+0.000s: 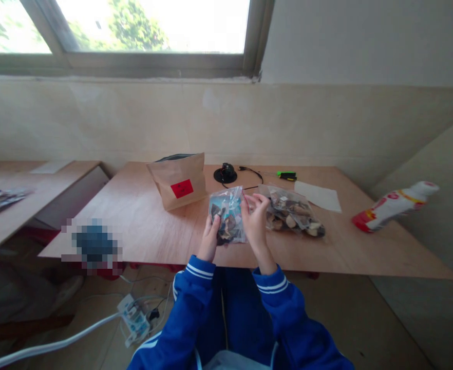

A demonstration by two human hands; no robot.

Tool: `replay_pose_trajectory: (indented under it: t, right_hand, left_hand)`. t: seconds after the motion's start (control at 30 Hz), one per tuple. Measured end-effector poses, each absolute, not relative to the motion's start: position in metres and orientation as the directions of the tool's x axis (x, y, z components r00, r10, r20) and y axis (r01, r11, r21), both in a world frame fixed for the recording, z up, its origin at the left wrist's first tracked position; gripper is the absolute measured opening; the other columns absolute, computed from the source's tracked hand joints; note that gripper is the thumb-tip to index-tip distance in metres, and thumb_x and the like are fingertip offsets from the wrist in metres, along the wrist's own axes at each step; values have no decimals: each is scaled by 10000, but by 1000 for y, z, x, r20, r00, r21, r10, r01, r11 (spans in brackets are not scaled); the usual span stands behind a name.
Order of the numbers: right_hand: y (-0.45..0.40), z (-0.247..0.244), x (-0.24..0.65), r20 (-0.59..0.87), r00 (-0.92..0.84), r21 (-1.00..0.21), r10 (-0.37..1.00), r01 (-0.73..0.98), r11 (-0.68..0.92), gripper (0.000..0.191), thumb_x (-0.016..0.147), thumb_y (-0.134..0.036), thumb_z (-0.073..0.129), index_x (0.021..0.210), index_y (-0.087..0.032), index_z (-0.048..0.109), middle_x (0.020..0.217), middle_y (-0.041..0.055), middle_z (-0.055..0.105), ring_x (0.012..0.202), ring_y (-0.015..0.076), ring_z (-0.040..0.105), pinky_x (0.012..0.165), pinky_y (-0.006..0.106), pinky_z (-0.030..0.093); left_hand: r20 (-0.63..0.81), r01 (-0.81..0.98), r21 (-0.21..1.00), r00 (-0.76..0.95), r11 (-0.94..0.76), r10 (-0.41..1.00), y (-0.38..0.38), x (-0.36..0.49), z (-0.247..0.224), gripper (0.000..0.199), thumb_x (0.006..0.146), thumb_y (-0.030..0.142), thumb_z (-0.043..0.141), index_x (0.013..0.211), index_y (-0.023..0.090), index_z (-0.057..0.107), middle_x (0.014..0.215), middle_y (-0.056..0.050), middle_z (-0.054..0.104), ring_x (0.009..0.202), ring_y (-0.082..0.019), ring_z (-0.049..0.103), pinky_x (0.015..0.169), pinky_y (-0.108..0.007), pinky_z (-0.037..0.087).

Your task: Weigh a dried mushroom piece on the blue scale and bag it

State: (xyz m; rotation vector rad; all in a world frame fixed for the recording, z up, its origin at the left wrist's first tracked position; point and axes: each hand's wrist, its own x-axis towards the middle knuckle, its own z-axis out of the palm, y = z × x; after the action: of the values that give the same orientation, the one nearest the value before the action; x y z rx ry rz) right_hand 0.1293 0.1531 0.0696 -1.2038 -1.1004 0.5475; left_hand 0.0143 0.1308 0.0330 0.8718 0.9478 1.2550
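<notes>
One small, see-through plastic bag (231, 226) with dark and pale bits inside is held up over the near part of the light brown wooden bench (142, 228). It looks light, soft and a bit slippery, so its sides seem good to hold. The left hand (209, 232) has its grip closed on the bag's left side, thumb in front. The right hand (256, 218) bends its fingers close by the top right edge; I can't tell if they pinch it. Both arms reach forward.

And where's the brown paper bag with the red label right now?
In the head view, the brown paper bag stands on the table, beyond and left of the left hand.
</notes>
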Motion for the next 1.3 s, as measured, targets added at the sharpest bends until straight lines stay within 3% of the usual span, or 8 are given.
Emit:
replay_pose_trajectory:
  t: [0.1, 0.17, 0.33, 0.47, 0.63, 0.97, 1.17, 1.3]
  right_hand:
    - [149, 62, 127, 526, 488, -846, 697, 384, 369, 217, 834, -372, 567, 932, -200, 480, 1047, 116, 550, 931, 206, 538, 906, 411, 455]
    - [148, 59, 125, 528, 438, -844, 727, 363, 394, 179, 853, -378, 550, 877, -205, 509, 1000, 104, 559, 930, 206, 536, 920, 412, 451]
    - [162, 47, 111, 270, 361, -927, 892, -151, 342, 349, 824, -389, 591, 1114, -198, 553, 1215, 86, 585, 1115, 200, 551, 1016, 389, 422]
    - [176, 43, 102, 18, 163, -744, 986, -657, 122, 256, 858, -329, 521, 1083, -234, 599, 1151, 21, 658, 1022, 164, 621, 964, 368, 473]
    - [181, 37, 100, -142, -18, -545, 990, -833, -93, 279, 925, -293, 374, 987, -233, 640, 918, 6, 726, 879, 140, 670, 879, 335, 518]
    - [193, 33, 97, -206, -36, -418, 978, -900, -121, 195, 878, -240, 439, 885, -194, 629, 882, 26, 720, 985, 150, 652, 996, 375, 468]
    - [204, 34, 92, -244, 19, -427, 970, -900, -90, 200, 866, -217, 420, 847, -197, 618, 862, 23, 715, 977, 154, 653, 979, 378, 485]
    - [209, 24, 92, -173, 83, -618, 981, -785, -43, 149, 853, -242, 432, 808, -220, 573, 765, 2, 689, 870, 162, 671, 901, 384, 534]
  left_hand:
    - [-16, -206, 978, -48, 6, 999, 139, 12, 40, 482, 830, 575, 509, 1122, 193, 477, 746, 7, 602, 575, -104, 555, 534, -214, 448]
    - [84, -80, 993, -81, -90, 993, 148, 7, 47, 419, 863, 545, 470, 1081, 187, 490, 788, -6, 620, 686, -123, 597, 634, -227, 477]
    - [282, 346, 904, -44, -250, 958, 167, -6, 75, 384, 940, 499, 309, 1085, 224, 536, 857, -30, 663, 841, -174, 636, 749, -265, 462]
    - [325, 633, 718, 61, -289, 944, 175, -5, 98, 366, 957, 458, 279, 1135, 277, 543, 1043, -40, 674, 989, -214, 630, 766, -281, 436]
    - [309, 788, 564, 74, -246, 948, 181, 2, 105, 237, 927, 400, 409, 975, 256, 592, 1028, -44, 686, 946, -217, 638, 702, -258, 418]
    - [356, 824, 558, -131, -98, 925, 185, 2, 116, 271, 917, 448, 412, 949, 260, 606, 910, -44, 707, 832, -221, 656, 665, -256, 399]
    - [368, 642, 755, -248, -132, 896, 191, -10, 98, 290, 919, 455, 407, 985, 240, 591, 888, -52, 701, 836, -207, 659, 709, -264, 433]
    - [365, 368, 901, -358, -229, 859, 192, -21, 66, 295, 907, 469, 420, 932, 207, 553, 870, -46, 667, 824, -172, 638, 757, -267, 459]
